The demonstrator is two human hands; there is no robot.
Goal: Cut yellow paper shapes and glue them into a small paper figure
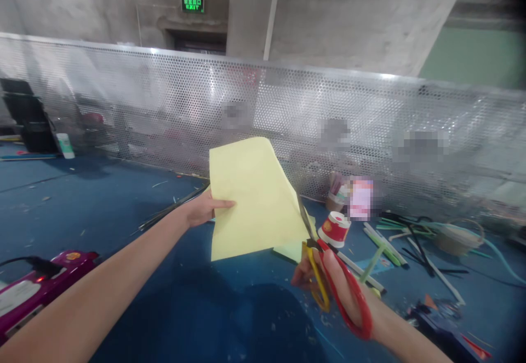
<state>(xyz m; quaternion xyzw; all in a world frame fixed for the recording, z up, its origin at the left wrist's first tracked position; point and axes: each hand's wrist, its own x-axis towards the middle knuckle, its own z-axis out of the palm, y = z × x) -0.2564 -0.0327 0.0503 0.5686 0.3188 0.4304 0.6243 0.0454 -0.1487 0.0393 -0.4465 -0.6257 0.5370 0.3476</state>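
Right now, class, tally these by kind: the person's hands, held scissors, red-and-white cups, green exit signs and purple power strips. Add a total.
Hands: 2 (left hand, gripping yellow paper; right hand)
Held scissors: 1
Red-and-white cup: 1
Green exit sign: 1
Purple power strip: 1
Total: 6

The paper is plain pale yellow. At five o'clock the scissors are red- and yellow-handled; at four, the cup red and white; at eight, the power strip purple.

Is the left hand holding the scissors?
No, the right hand holds the scissors, while the left hand grips the yellow paper.
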